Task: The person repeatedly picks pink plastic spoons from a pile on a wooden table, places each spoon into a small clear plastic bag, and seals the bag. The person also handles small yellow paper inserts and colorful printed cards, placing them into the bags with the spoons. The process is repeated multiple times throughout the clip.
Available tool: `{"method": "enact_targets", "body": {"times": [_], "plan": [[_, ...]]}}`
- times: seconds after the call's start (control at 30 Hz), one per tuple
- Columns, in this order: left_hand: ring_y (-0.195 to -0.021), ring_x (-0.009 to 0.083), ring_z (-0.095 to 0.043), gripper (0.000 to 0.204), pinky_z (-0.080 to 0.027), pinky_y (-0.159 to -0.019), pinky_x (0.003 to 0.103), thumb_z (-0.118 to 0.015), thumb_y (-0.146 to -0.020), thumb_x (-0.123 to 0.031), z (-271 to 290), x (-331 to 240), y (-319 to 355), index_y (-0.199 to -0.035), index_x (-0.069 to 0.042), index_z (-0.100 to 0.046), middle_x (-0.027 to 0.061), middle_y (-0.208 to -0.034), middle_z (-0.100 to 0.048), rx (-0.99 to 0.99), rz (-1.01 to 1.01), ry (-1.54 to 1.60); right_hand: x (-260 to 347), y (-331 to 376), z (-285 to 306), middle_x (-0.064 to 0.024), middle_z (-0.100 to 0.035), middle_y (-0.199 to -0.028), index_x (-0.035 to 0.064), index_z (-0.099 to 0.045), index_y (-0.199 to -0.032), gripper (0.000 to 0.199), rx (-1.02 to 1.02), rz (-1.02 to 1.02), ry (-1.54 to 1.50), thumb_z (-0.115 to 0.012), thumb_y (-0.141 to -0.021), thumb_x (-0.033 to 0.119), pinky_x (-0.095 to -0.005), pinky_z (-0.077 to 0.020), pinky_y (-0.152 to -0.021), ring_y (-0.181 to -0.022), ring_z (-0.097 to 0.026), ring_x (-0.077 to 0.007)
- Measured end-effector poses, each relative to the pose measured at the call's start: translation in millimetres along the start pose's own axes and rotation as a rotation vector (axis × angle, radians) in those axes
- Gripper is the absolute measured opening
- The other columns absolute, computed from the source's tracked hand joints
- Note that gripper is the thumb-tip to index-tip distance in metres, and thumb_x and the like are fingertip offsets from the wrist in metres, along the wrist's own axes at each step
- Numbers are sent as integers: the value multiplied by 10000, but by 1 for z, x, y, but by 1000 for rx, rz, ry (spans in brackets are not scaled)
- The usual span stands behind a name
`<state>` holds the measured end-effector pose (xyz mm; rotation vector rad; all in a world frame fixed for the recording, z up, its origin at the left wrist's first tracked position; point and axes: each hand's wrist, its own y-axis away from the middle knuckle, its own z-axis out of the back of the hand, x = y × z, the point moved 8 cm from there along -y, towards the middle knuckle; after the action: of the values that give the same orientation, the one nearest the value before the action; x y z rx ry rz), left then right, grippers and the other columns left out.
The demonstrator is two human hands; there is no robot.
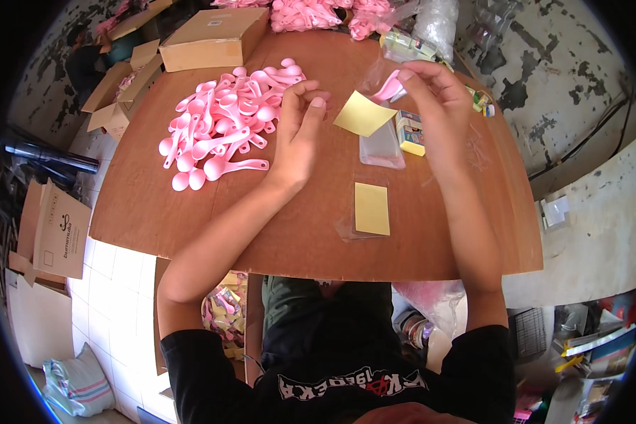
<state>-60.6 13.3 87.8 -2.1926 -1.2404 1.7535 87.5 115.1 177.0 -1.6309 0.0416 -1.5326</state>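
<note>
Head view: right hand (442, 95) up over the far right part of the table, thumb and fingers pinched at the upper end of a pink spoon (387, 88); the spoon slants down-left from the fingertips, clear film near it. Yellow card (364, 114) just below the spoon, tilted; can't tell if the same pinch holds it. Left hand (297, 141) between spoon pile (219, 116) and card, fingers curled toward thumb; can't tell whether it grips anything. Surface is a brown wooden table (297, 240) with curved-looking edges. Second yellow card (372, 210) lies on it near the front, on a clear sleeve (346, 228). Clear plastic bags (381, 152) lie beyond that, small blue-and-yellow box (410, 134) just beside them. Room: peeling wall (537, 56), pale tiled floor (124, 283), white striped sack (78, 381) lower left, another person (85, 63) far upper left. Containers: closed cardboard box (212, 39) at the table's far left, contents hidden; open carton (106, 113) beyond the left edge, pink items inside; bin under the table holds a mix of pink spoons and yellow cards (225, 311).
</note>
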Motion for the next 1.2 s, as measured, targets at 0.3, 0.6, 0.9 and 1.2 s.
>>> {"method": "enact_targets", "body": {"times": [0.3,0.6,0.9,1.2], "plan": [[-1176,214,-512,661,-397,-1036,388,-748,-814,-93,-27,-3,8,-1351,-31,-367,108,-1238,-534,345,-77,-329,-17,19,-22,-31,-682,-913,7,-681,-975,169,94,-273,-25,-704,-851,119,-231,-463,-762,-766,-576,-73],[-994,144,-639,463,-533,-845,278,-677,-855,33,-28,13,9,-1260,5,-455,98,-1090,-664,329,180,-26,-41,38,0,-63,-664,-1064,-2,-622,-1123,300,181,-321,-200,-698,-877,152,-237,-468,-816,-968,-610,-109],[-1010,140,-624,320,-515,-865,303,-637,-915,-59,-42,12,19,-1207,23,-535,107,-1080,-666,450,191,-3,-43,61,10,-47,-678,-929,-35,-656,-1018,159,128,-218,-154,-660,-908,80,-241,-523,-776,-870,-637,-93],[-911,111,-648,291,-551,-773,274,-501,-1016,-230,-34,19,17,-1156,-1,-612,61,-999,-679,367,232,-67,-41,68,12,-55,-671,-886,-34,-651,-1028,160,84,-260,-190,-655,-909,72,-256,-565,-723,-840,-646,-100]]}}
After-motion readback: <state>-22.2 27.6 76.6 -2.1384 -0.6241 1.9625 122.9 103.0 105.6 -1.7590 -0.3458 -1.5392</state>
